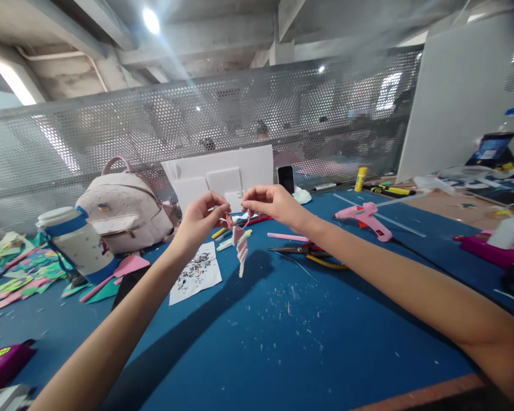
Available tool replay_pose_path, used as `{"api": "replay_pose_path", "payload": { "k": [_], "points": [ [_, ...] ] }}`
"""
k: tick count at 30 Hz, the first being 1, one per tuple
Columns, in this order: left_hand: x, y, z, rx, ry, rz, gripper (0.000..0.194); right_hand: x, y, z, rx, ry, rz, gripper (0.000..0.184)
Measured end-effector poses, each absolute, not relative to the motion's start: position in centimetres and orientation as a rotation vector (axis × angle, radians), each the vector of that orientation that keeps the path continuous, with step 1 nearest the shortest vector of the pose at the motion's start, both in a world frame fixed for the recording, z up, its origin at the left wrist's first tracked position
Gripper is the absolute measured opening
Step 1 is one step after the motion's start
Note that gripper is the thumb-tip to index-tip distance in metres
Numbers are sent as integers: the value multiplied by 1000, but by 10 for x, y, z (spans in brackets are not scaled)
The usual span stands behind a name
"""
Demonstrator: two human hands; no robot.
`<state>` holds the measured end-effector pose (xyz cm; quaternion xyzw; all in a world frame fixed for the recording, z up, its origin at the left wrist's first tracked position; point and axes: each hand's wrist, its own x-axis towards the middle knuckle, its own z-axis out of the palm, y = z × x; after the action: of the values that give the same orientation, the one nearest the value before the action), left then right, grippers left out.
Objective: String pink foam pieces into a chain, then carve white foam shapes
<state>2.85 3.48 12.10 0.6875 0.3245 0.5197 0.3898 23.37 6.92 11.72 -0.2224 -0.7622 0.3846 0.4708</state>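
Above the blue table, my left hand (202, 216) and my right hand (276, 204) are raised close together, each pinching one side of a thin pink cord (228, 221). Between them hangs a pale pink, pleated, tapering piece (242, 251), apparently foam or paper, its tip pointing down. How the cord joins it is too small to tell. Below and behind the hands lie several pens (225, 244) and a pink stick (286, 236). Scissors (297, 249) with red and yellow handles lie under my right forearm.
White paper with small scraps (197, 275) lies left of centre. Further left are a bottle (77, 242), a pale backpack (122, 208) and coloured foam offcuts (15, 268). A pink glue gun (365, 217) and a yellow glue stick (360, 179) are at right. A phone (285, 179) stands behind.
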Motion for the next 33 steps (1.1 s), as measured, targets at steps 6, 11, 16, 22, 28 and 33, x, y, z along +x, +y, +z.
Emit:
{"api": "replay_pose_path", "payload": {
  "k": [6,11,16,22,28,33],
  "points": [
    [25,39,118,1676,789,1265,14,234,67,118,-526,-1879,970,18],
    [22,39,118,1579,734,1021,26,236,63,122,-484,-1950,1033,19],
    [20,49,104,1560,767,915,29,237,68,117,-537,-2037,1015,19],
    [10,74,74,1629,851,878,22,234,90,93,-683,-2054,912,11],
    [5,82,71,1675,894,868,12,232,98,84,-716,-2058,880,9],
    [8,74,83,1691,897,952,17,231,91,91,-684,-2013,885,14]
  ]
}}
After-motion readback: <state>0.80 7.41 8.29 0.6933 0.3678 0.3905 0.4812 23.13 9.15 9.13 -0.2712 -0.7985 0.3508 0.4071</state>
